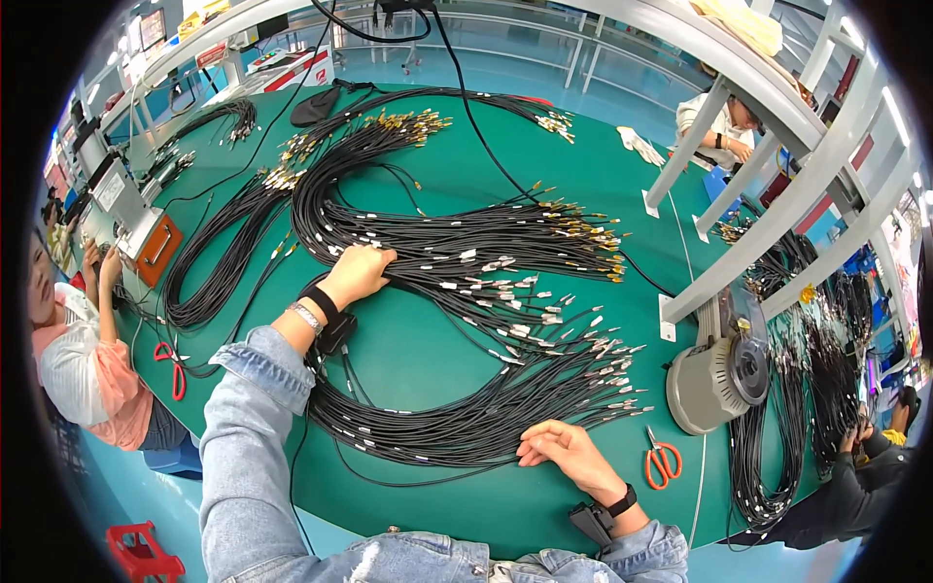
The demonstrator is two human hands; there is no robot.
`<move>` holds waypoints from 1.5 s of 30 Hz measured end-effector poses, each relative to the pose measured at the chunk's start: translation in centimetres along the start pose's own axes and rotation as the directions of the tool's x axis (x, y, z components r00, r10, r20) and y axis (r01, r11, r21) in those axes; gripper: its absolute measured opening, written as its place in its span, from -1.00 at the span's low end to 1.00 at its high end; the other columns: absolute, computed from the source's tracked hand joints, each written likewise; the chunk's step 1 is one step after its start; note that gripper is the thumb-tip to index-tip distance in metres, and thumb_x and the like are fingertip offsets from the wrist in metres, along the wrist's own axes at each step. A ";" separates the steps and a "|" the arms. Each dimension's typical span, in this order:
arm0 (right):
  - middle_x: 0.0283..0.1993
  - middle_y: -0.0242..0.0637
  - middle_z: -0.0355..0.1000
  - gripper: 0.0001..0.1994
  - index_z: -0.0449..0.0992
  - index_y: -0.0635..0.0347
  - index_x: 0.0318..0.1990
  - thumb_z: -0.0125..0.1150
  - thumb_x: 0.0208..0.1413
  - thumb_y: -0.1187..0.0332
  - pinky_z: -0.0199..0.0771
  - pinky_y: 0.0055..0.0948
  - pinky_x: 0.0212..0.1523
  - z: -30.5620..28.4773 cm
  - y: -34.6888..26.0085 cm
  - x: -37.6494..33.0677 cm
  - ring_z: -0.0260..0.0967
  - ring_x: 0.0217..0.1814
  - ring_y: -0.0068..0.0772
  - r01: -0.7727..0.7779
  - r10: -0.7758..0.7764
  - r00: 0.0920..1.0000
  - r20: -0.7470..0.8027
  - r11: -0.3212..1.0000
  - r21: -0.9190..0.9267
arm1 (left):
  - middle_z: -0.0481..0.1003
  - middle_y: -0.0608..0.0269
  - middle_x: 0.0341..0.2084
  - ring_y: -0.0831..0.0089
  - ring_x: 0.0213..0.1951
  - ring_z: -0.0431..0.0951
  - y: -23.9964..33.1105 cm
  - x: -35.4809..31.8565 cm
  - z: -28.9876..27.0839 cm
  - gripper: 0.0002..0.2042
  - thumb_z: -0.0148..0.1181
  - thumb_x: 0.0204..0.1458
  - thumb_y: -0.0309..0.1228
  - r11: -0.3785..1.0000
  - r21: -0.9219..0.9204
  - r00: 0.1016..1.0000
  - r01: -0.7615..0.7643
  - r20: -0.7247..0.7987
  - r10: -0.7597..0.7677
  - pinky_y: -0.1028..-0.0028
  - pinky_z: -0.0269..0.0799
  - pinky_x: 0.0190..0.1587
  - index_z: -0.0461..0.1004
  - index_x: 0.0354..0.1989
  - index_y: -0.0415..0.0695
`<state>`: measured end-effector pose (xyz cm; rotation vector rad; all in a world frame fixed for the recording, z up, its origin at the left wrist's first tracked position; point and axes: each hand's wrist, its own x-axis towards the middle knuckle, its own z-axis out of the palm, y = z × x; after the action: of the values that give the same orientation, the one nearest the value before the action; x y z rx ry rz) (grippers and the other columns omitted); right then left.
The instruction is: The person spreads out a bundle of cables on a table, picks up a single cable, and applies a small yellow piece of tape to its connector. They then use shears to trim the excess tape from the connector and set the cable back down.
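Observation:
Bundles of thin black cables with small metal ends and white tags lie in curves across a green table. My left hand [358, 276] is closed around black cables at the left end of the middle bundle [437, 262]. Nearer to me a second bundle [418, 434] bends in a wide arc, its tagged ends fanned out to the right. At the lower edge of that arc is my right hand [573, 455], fingers bent together on a thin black cable [428, 483]; the fingertips partly hide the grip.
Orange-handled scissors [664, 461] lie right of my right hand, beside a grey round machine [714, 384]. Red-handled scissors [173, 372] lie at the left. White shelf posts [739, 233] rise on the right. Co-workers sit at left, far right and lower right. A red stool [144, 552] stands on the floor.

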<state>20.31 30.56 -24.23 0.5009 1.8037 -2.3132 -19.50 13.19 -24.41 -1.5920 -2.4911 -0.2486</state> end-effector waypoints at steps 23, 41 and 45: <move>-0.01 -0.14 0.37 -0.61 0.37 0.27 -0.03 0.24 -0.02 0.35 0.31 -0.29 0.06 -2.3 -2.4 -4.9 0.30 0.07 -0.15 0.239 -0.494 0.867 0.070 0.290 -0.927 | 0.18 -0.15 0.15 -0.02 0.17 0.20 12.4 -10.9 -5.9 -0.10 0.37 -0.34 0.05 0.894 -0.339 0.916 -0.294 0.167 0.364 0.18 0.12 0.19 0.15 0.17 -0.20; -0.21 -0.11 0.36 -0.52 0.45 0.31 -0.33 0.12 -0.01 -0.06 0.04 -0.07 0.23 3.0 -1.9 3.7 0.22 0.02 -0.07 0.267 -0.465 0.838 0.286 -0.109 -0.958 | 0.33 0.22 -0.36 0.30 -0.23 0.35 11.4 -17.4 -4.2 -0.49 0.27 -0.19 -0.13 0.937 0.035 0.932 -0.348 0.115 0.343 0.40 0.29 -0.18 0.33 -0.11 -0.19; -0.09 -0.08 0.32 -0.40 0.41 0.33 -0.16 0.18 -0.09 -0.12 -0.01 -0.02 0.24 5.5 -0.8 0.6 0.17 0.09 -0.05 0.340 -0.368 0.865 0.340 -0.066 -0.938 | 0.33 0.22 -0.35 0.28 -0.23 0.35 10.0 -19.1 -5.5 -0.47 0.30 -0.25 -0.15 0.931 -0.021 0.904 -0.366 0.230 0.360 0.37 0.26 -0.17 0.33 -0.11 -0.17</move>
<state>18.62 25.53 -22.58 -0.2916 3.1699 -0.4398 -2.16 -0.73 -23.06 -2.1409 -2.2719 0.0193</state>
